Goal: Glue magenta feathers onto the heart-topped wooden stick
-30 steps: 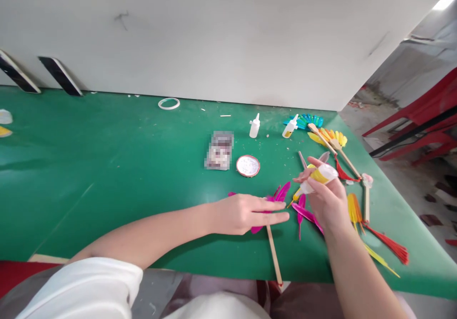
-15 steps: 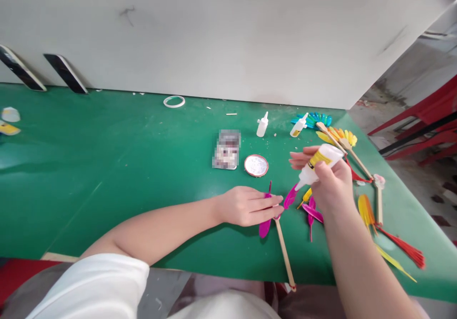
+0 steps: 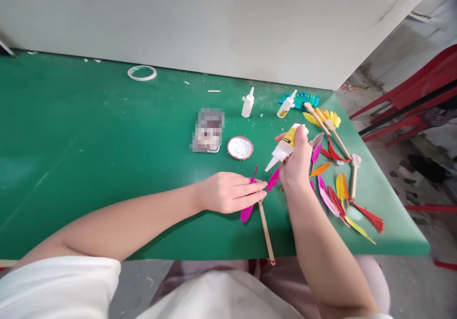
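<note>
My left hand point(image 3: 232, 193) lies flat with its fingers stretched over the top of a wooden fan handle point(image 3: 266, 233), which points toward the table's front edge. From under those fingers a magenta feather point(image 3: 247, 213) sticks out on the near side, and a second magenta feather point(image 3: 273, 180) shows just past the fingertips. In my right hand point(image 3: 298, 159) is a white glue bottle point(image 3: 290, 140) with a yellow label, tilted nozzle down. Its tip hangs near that second feather; whether they touch is unclear. What lies under my left palm is hidden.
A small round dish point(image 3: 240, 147) and a blurred phone point(image 3: 208, 131) lie ahead. Behind stand two more glue bottles point(image 3: 247, 104). Finished-looking feather fans point(image 3: 330, 121), loose feathers point(image 3: 326, 197) and a red tassel point(image 3: 367, 216) cover the right side. A tape ring point(image 3: 142, 73) sits far left.
My view has turned to the right. The glue bottle's nozzle has moved off the magenta feather's tip and closer to my left fingertips. My left hand stays over the fan handle.
</note>
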Demonstrator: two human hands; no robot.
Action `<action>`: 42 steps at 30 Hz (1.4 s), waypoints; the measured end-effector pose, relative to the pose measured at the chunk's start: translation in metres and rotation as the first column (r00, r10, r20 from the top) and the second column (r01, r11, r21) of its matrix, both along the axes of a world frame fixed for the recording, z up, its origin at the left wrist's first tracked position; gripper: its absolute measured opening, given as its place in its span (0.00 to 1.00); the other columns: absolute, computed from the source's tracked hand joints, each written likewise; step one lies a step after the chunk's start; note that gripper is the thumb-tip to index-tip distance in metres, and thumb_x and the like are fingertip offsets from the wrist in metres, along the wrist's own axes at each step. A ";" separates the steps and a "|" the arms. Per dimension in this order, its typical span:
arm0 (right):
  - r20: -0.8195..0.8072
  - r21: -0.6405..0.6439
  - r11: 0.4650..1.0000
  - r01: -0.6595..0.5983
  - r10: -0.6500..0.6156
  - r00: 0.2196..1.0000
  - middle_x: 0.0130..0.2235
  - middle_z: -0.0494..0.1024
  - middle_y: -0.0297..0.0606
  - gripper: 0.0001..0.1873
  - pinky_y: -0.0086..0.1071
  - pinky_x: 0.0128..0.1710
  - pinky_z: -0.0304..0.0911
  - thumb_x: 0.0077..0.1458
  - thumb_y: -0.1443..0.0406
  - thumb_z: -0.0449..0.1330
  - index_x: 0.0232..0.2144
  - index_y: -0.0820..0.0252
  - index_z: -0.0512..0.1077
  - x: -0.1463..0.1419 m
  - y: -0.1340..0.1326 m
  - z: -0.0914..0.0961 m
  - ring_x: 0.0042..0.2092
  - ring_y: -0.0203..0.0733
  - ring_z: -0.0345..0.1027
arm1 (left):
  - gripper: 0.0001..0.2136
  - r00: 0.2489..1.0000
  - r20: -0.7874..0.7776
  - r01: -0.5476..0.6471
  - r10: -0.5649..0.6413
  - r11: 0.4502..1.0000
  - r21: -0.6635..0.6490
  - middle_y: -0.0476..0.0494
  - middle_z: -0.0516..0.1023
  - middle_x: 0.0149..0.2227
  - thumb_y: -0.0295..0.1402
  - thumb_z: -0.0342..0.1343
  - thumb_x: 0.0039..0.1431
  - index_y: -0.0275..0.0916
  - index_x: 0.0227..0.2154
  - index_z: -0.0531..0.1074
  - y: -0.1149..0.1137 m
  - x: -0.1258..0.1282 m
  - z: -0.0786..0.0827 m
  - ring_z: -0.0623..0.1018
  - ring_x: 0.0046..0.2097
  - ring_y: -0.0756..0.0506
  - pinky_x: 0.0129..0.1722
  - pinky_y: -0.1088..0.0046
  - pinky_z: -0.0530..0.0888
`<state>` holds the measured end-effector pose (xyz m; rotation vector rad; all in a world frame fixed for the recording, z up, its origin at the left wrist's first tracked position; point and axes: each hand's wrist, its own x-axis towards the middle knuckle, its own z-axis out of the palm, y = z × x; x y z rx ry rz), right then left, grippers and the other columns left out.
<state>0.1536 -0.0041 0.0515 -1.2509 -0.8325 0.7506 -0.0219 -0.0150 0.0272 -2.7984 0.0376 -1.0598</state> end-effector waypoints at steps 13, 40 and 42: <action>0.013 0.000 1.000 0.029 -0.029 0.999 0.16 0.62 0.30 0.25 0.26 0.13 0.46 0.51 0.45 0.49 0.19 0.58 0.68 -0.005 0.000 -0.005 0.16 0.29 0.52 | 0.11 0.999 -0.026 0.045 -0.045 0.999 -0.001 0.39 0.74 0.47 0.25 0.53 0.56 0.32 0.42 0.71 -0.002 0.000 -0.002 0.76 0.46 0.47 0.46 0.73 0.75; 0.199 0.112 0.993 0.043 -0.065 0.978 0.18 0.58 0.28 0.23 0.28 0.18 0.47 0.53 0.47 0.49 0.20 0.58 0.68 -0.008 -0.007 -0.009 0.18 0.29 0.50 | 0.10 1.000 -0.013 0.028 -0.028 1.000 -0.012 0.41 0.76 0.45 0.25 0.52 0.58 0.34 0.41 0.72 -0.002 0.000 -0.001 0.77 0.45 0.48 0.46 0.75 0.75; 0.202 0.110 0.993 0.046 -0.068 0.977 0.18 0.58 0.28 0.23 0.28 0.17 0.47 0.53 0.47 0.49 0.20 0.58 0.68 -0.009 -0.007 -0.009 0.18 0.29 0.50 | 0.10 0.999 -0.013 0.029 -0.030 0.999 -0.014 0.41 0.76 0.45 0.25 0.52 0.58 0.34 0.41 0.72 -0.003 0.000 -0.001 0.76 0.45 0.48 0.46 0.75 0.75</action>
